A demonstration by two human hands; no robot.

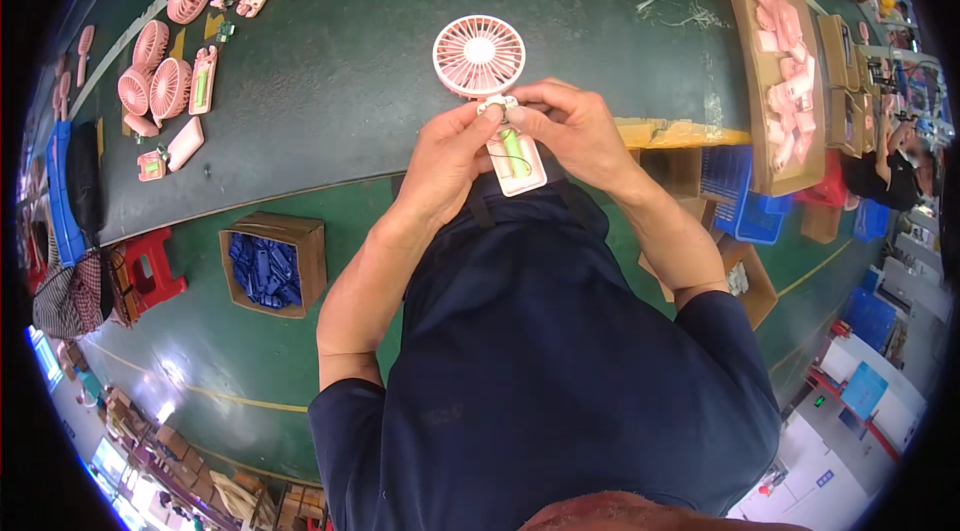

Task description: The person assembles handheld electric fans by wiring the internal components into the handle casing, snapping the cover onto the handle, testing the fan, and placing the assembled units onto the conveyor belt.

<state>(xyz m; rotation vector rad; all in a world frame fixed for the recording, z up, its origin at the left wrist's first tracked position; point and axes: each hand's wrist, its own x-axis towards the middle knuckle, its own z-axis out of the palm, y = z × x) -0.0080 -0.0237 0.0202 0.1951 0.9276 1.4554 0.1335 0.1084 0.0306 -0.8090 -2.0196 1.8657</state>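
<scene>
A pink handheld fan (479,56) lies at the near edge of the green table, its round grille pointing away from me. Its handle is opened up, and inside the pink handle shell (522,179) sit a green battery cell (517,153) and a thin dark wire. My left hand (452,153) grips the handle from the left, thumb pressed near the neck. From the other side my right hand (570,131) closes on the same spot, thumb and fingers pinched at the small parts just below the grille. What lies between the thumbs is mostly hidden.
Several pink fans (170,88) and opened handles lie at the table's left. A cardboard tray (755,61) of pink shell parts stands on the right. On the floor are a box of blue parts (265,271), a red stool (153,269) and a blue crate (745,201).
</scene>
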